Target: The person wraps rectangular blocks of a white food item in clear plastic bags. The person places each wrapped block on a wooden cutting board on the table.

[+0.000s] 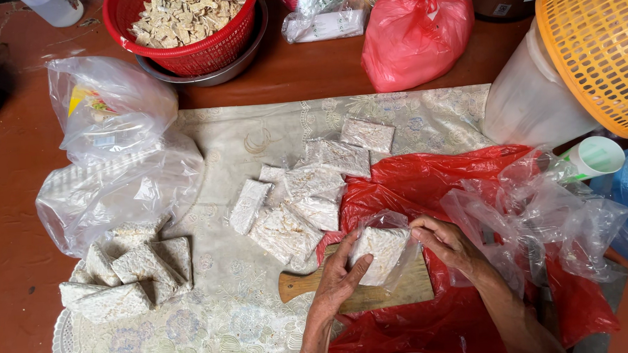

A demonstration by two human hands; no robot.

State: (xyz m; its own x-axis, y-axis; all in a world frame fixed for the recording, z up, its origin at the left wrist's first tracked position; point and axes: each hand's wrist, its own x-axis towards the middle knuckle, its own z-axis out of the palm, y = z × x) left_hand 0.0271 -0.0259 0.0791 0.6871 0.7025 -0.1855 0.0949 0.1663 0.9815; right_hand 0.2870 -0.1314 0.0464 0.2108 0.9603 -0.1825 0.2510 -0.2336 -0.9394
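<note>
My left hand (336, 280) and my right hand (450, 246) together hold a pale block in a thin clear plastic bag (382, 250), upright over a wooden cutting board (365, 288). The left fingers press its left face, the right fingers pinch the bag's right edge. Beyond it, several similar bagged blocks (308, 198) lie scattered on the patterned cloth (228, 321). A pile of unwrapped pale blocks (131, 270) sits at the cloth's left.
A red plastic sheet (427, 182) lies under the board. Clear bags (115, 157) are heaped at left and loose clear bags (541, 216) at right. A red basket of chips (184, 23) in a metal bowl, a red bag (415, 34) and an orange basket (594, 48) stand behind.
</note>
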